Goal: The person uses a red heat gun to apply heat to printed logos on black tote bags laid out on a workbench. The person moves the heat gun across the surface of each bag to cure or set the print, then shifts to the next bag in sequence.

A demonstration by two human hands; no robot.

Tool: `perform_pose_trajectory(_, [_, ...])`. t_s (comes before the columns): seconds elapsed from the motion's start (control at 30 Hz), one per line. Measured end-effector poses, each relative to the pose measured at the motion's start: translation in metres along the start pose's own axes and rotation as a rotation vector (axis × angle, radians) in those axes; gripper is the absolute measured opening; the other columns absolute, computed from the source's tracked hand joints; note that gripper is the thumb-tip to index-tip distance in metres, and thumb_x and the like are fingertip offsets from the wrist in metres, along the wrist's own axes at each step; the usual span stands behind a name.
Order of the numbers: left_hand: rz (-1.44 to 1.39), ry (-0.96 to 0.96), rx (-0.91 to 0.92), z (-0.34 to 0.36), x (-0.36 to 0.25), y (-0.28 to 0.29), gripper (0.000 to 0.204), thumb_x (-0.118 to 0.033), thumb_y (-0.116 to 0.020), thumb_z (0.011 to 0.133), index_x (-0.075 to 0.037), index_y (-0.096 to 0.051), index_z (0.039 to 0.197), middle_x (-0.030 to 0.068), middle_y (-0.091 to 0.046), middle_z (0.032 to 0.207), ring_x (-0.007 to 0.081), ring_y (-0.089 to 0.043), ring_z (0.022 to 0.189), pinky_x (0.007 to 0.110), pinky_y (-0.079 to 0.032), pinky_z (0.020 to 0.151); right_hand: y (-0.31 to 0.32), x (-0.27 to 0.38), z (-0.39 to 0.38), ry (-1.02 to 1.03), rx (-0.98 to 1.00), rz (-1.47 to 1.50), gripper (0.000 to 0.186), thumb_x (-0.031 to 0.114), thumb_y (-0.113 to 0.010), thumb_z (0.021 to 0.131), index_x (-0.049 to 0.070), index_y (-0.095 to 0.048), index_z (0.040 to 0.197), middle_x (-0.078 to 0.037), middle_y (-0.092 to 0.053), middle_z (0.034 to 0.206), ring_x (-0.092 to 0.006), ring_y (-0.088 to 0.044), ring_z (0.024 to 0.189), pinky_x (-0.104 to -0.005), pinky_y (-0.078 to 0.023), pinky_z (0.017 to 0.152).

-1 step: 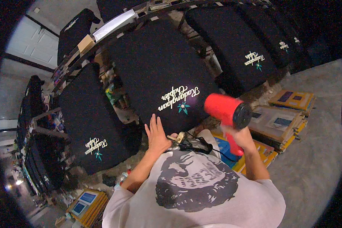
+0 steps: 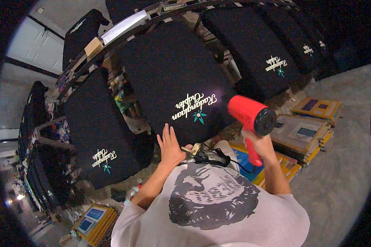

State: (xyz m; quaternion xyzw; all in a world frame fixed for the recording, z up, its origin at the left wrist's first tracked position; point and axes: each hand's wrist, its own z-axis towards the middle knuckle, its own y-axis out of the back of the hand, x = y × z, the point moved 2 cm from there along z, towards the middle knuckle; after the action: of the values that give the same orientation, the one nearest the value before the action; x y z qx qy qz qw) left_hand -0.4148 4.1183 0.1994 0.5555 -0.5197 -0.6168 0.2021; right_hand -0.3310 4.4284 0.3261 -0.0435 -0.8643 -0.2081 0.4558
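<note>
My right hand (image 2: pixel 258 142) is wrapped around the handle of a red hair dryer (image 2: pixel 247 112) with a black rear end. Its front points left toward a black T-shirt (image 2: pixel 165 66) laid flat before me, apart from the cloth. White script lettering (image 2: pixel 196 105) and a small teal leaf-shaped print (image 2: pixel 199 117) mark the shirt's near end. Fingers stretched, my left hand (image 2: pixel 169 146) lies at the shirt's near edge, just below the lettering. By my waist is a beige plug or socket piece (image 2: pixel 192 150) with a dark cord (image 2: pixel 212 155).
Another printed black shirt (image 2: pixel 99 131) lies to the left, and one more (image 2: pixel 251 53) to the right, with gaps between. Framed printing screens (image 2: pixel 303 131) are stacked on the concrete floor at right. More screens (image 2: pixel 95 222) lean at lower left. A white strip (image 2: pixel 125 27) rests along the far rail.
The hair dryer and my right hand have shifted slightly to the right, away from the print. My left hand and the shirts stay where they were.
</note>
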Motion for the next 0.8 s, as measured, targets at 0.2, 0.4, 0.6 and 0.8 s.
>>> perform_pose_trajectory(0.2, [-0.011,0.037,-0.019,0.005,0.007,-0.002,0.113,-0.046,-0.080,0.075,0.013,-0.021,0.151,0.0291,-0.017,0.162,0.0437,-0.019,0.151,0.062,-0.014,0.121,-0.044,0.036,-0.012,0.411,0.204,-0.220,0.052,0.014,-0.078,0.081,0.005,-0.061,0.129,-0.008,-0.068,0.114,-0.0196,-0.067,0.091,-0.0365,-0.055,0.084])
perform_pose_trajectory(0.4, [-0.044,0.071,-0.060,-0.003,0.016,0.000,0.118,-0.045,-0.082,0.073,0.013,-0.015,0.152,0.0288,-0.016,0.162,0.0424,-0.018,0.152,0.061,-0.012,0.122,-0.058,0.032,0.004,0.173,0.224,-0.093,0.053,0.015,-0.078,0.081,0.005,-0.062,0.130,-0.011,-0.068,0.124,-0.0266,-0.063,0.116,-0.0391,-0.047,0.103])
perform_pose_trajectory(0.6, [-0.032,0.091,-0.099,-0.006,0.020,0.003,0.120,-0.045,-0.083,0.072,0.014,-0.015,0.151,0.0292,-0.015,0.162,0.0420,-0.016,0.152,0.061,-0.012,0.122,-0.082,0.053,-0.003,0.435,0.311,-0.107,0.040,0.016,-0.079,0.079,0.004,-0.067,0.115,-0.012,-0.071,0.103,-0.0250,-0.069,0.092,-0.0398,-0.054,0.084])
perform_pose_trajectory(0.8, [-0.041,0.081,-0.104,-0.007,0.023,0.005,0.119,-0.050,-0.082,0.073,0.015,-0.019,0.150,0.0309,-0.017,0.160,0.0435,-0.018,0.151,0.063,-0.012,0.120,-0.075,0.046,0.020,0.086,0.136,-0.037,0.032,0.009,-0.076,0.080,0.004,-0.066,0.111,-0.005,-0.069,0.093,-0.0156,-0.064,0.076,-0.0360,-0.053,0.069])
